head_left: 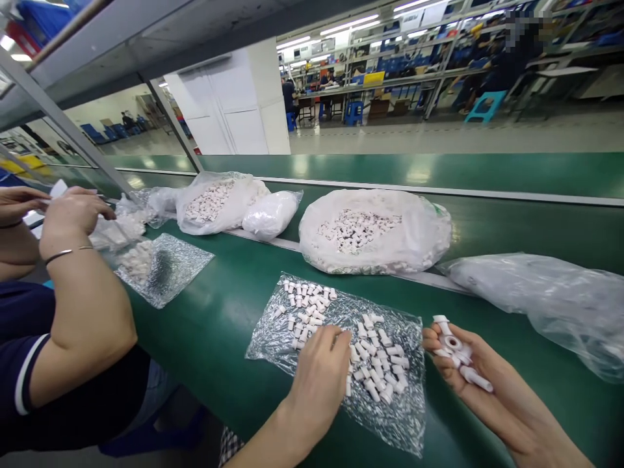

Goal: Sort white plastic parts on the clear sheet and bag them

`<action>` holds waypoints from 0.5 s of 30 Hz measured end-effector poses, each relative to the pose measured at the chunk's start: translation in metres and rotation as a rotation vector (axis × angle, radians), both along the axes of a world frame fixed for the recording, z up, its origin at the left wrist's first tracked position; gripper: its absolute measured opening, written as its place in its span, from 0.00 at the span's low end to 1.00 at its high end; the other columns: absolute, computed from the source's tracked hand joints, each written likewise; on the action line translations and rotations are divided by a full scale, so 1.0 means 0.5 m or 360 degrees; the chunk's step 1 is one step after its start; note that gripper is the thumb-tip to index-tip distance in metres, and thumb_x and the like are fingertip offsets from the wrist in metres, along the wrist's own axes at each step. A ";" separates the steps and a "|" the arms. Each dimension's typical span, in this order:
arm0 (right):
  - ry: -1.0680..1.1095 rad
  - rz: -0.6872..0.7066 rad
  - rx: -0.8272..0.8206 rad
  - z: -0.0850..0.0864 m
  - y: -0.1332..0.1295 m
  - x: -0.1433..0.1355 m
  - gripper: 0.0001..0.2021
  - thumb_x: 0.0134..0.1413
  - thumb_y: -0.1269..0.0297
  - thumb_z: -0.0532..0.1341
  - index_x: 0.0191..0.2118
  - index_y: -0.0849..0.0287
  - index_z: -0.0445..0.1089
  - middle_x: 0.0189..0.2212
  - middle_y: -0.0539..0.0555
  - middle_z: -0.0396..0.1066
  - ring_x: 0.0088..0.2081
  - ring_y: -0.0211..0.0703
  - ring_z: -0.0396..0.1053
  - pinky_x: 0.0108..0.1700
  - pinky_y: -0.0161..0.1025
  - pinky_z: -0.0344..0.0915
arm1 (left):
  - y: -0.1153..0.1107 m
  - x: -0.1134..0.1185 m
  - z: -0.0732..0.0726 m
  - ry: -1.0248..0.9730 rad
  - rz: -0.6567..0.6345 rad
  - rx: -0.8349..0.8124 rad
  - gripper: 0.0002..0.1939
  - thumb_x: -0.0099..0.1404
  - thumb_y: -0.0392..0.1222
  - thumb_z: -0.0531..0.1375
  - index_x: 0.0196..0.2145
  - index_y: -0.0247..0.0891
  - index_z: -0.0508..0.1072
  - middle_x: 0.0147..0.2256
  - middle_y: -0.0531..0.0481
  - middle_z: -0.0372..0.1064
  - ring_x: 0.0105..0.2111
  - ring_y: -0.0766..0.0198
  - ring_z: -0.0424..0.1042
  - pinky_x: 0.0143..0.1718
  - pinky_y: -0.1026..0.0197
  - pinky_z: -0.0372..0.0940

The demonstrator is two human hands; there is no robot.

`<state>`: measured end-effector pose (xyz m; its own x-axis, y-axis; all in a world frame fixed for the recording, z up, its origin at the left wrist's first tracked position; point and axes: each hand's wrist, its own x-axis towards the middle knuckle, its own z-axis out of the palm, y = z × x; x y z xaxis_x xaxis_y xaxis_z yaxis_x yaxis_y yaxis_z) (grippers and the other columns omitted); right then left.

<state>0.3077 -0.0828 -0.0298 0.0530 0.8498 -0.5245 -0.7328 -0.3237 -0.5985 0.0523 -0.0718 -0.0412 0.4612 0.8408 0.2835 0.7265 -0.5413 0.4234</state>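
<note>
Small white plastic parts (377, 364) lie in two groups on a clear crinkled plastic sheet (409, 422) on the green table (219, 318). Over the middle of the sheet, between the groups, my left hand (322, 370) points its bent fingers down; the fingertips are partly hidden, and whatever they may hold cannot be made out. Right of the sheet, my right hand (468, 370) is turned palm up with curled fingers around several white parts (455, 348). Beyond the sheet stands an open plastic bag (312, 240) full of small white pieces.
At the left, a co-worker's hands and arms (92, 292) are over the table, near another plastic sheet (180, 266). A second open bag (234, 201) and a closed bag (273, 214) lie farther back. Crumpled plastic (546, 292) lies at the right. A metal shelf (195, 39) hangs overhead.
</note>
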 end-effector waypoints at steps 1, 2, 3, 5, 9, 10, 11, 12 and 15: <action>0.0028 0.0008 -0.0016 -0.002 0.002 0.000 0.02 0.58 0.72 0.62 0.37 0.59 0.70 0.31 0.53 0.69 0.26 0.36 0.69 0.28 0.31 0.78 | -0.004 -0.022 -0.005 0.0015 0.0081 0.0052 0.16 0.70 0.28 0.50 0.53 0.37 0.66 0.44 0.44 0.69 0.44 0.57 0.71 0.40 0.57 0.71; 0.0056 0.0019 -0.0033 -0.004 0.003 -0.001 0.02 0.58 0.72 0.62 0.37 0.59 0.70 0.31 0.52 0.69 0.26 0.36 0.70 0.28 0.31 0.78 | -0.005 -0.042 -0.012 0.0050 0.0170 0.0099 0.15 0.70 0.29 0.50 0.52 0.36 0.66 0.43 0.44 0.69 0.42 0.57 0.71 0.38 0.56 0.71; 0.0072 0.0029 -0.0049 -0.005 0.004 -0.003 0.02 0.59 0.71 0.61 0.37 0.58 0.70 0.31 0.52 0.69 0.26 0.36 0.70 0.28 0.31 0.78 | -0.005 -0.060 -0.020 0.0100 0.0250 0.0138 0.13 0.70 0.29 0.51 0.51 0.36 0.67 0.42 0.44 0.69 0.41 0.56 0.71 0.37 0.56 0.71; 0.0062 0.0029 -0.0067 -0.007 0.004 -0.007 0.02 0.60 0.71 0.61 0.38 0.59 0.70 0.32 0.53 0.70 0.26 0.36 0.70 0.27 0.31 0.78 | 0.000 -0.087 -0.038 0.0210 0.0362 0.0189 0.12 0.70 0.31 0.53 0.49 0.35 0.68 0.40 0.44 0.69 0.40 0.55 0.72 0.36 0.54 0.71; 0.0076 0.0039 -0.0048 -0.009 0.000 -0.009 0.02 0.60 0.71 0.62 0.39 0.60 0.70 0.32 0.54 0.69 0.26 0.36 0.70 0.27 0.32 0.77 | 0.009 -0.106 -0.060 0.0285 0.0430 0.0149 0.12 0.68 0.30 0.54 0.48 0.36 0.68 0.40 0.44 0.68 0.40 0.55 0.71 0.35 0.54 0.71; 0.0085 0.0045 -0.0025 -0.009 -0.001 -0.007 0.02 0.59 0.72 0.62 0.39 0.60 0.70 0.32 0.54 0.69 0.27 0.36 0.70 0.28 0.32 0.78 | 0.008 -0.108 -0.062 0.0272 0.0426 0.0117 0.11 0.68 0.30 0.54 0.48 0.36 0.68 0.40 0.44 0.68 0.40 0.55 0.71 0.35 0.55 0.71; 0.0089 0.0048 -0.0003 -0.010 -0.002 -0.006 0.03 0.59 0.72 0.62 0.39 0.61 0.70 0.32 0.54 0.69 0.27 0.36 0.70 0.29 0.32 0.78 | 0.005 -0.108 -0.062 0.0253 0.0414 0.0082 0.11 0.69 0.30 0.54 0.47 0.37 0.68 0.40 0.45 0.68 0.40 0.55 0.71 0.35 0.55 0.70; 0.0092 0.0051 0.0010 -0.010 -0.002 -0.004 0.03 0.59 0.72 0.62 0.39 0.61 0.70 0.33 0.54 0.69 0.28 0.36 0.71 0.29 0.32 0.78 | 0.000 -0.108 -0.062 0.0231 0.0396 0.0049 0.11 0.69 0.30 0.54 0.47 0.37 0.68 0.40 0.45 0.68 0.40 0.56 0.71 0.35 0.55 0.70; 0.0097 0.0043 0.0010 -0.013 0.000 0.000 0.02 0.60 0.71 0.63 0.39 0.61 0.70 0.33 0.54 0.69 0.28 0.36 0.71 0.30 0.32 0.78 | -0.028 -0.099 -0.061 0.0168 0.0324 -0.0040 0.12 0.69 0.30 0.53 0.48 0.40 0.67 0.40 0.45 0.68 0.40 0.56 0.71 0.34 0.56 0.70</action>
<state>0.3078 -0.0826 -0.0361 -0.0020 0.8539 -0.5205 -0.7589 -0.3403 -0.5553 0.0029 -0.0860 -0.0717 0.3071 0.9258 0.2203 0.8606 -0.3690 0.3509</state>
